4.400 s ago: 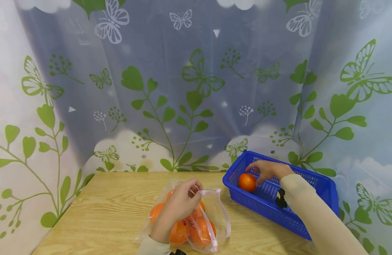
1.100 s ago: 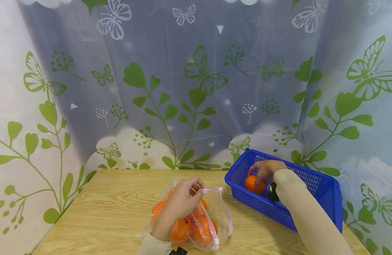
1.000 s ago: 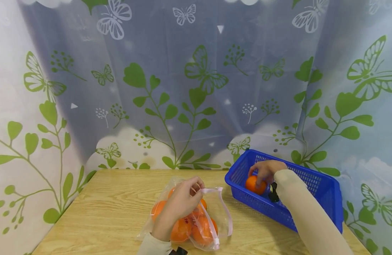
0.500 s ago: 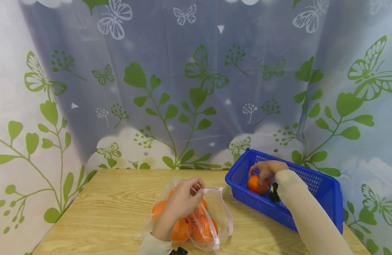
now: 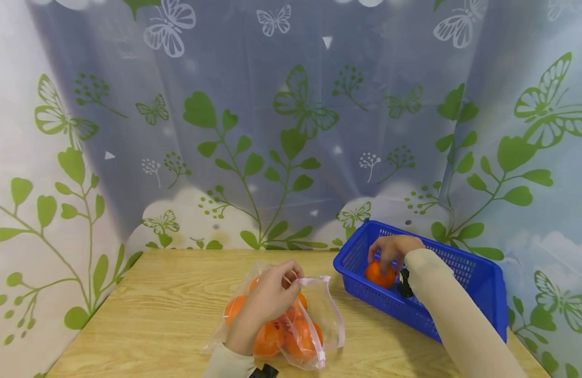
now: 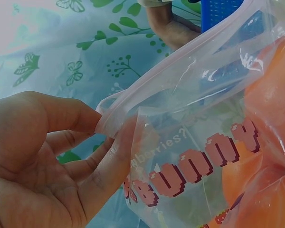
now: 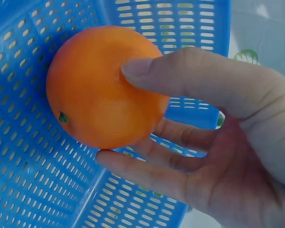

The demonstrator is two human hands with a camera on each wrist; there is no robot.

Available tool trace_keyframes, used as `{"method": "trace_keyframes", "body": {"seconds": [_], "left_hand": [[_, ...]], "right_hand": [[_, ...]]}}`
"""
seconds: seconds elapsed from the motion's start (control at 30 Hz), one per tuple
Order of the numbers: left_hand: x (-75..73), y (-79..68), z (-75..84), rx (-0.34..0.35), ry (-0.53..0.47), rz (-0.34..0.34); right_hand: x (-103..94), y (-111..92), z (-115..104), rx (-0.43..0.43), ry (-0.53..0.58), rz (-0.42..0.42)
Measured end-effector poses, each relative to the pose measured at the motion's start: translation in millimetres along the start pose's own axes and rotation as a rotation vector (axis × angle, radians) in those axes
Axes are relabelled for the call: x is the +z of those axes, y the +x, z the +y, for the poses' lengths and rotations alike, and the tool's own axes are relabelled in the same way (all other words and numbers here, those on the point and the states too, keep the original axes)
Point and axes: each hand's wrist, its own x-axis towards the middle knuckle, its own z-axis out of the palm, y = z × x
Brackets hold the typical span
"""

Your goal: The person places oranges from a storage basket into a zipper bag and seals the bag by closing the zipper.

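My left hand [image 5: 270, 295] pinches the pink zip edge of a clear plastic bag [image 5: 331, 320] between thumb and fingers. Several oranges [image 5: 268, 338] lie inside this bag on the table. "Bunny" lettering [image 6: 199, 164] shows on its side in the left wrist view. Inside the blue basket, my right hand [image 5: 396, 251] holds a single orange [image 5: 377, 274]. In the right wrist view the thumb presses on top of that orange [image 7: 104, 90], while the other fingers curve beneath it. A small green stem mark shows on its skin.
The blue perforated basket [image 5: 489, 278] stands at the table's right side, angled, with its walls around my right hand. Bare wood tabletop [image 5: 168, 310] lies left of the bag. A patterned curtain [image 5: 253, 131] hangs behind and at both sides.
Since the oldest frame, my right hand has closed from beside the orange onto it, and the orange has shifted slightly right within the basket. My left hand keeps its pinch on the bag.
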Motion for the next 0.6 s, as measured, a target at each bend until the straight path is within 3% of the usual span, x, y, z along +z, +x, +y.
{"method": "trace_keyframes", "body": {"seconds": [0.3, 0.6], "left_hand": [[0.0, 0.3, -1.2, 0.004, 0.005, -0.001], [-0.5, 0.3, -1.8, -0.001, 0.012, 0.003]], "right_hand": [[0.8, 3.9, -0.5, 0.007, -0.098, -0.017], [1.8, 5.8, 3.3, -0.017, -0.098, -0.019]]}}
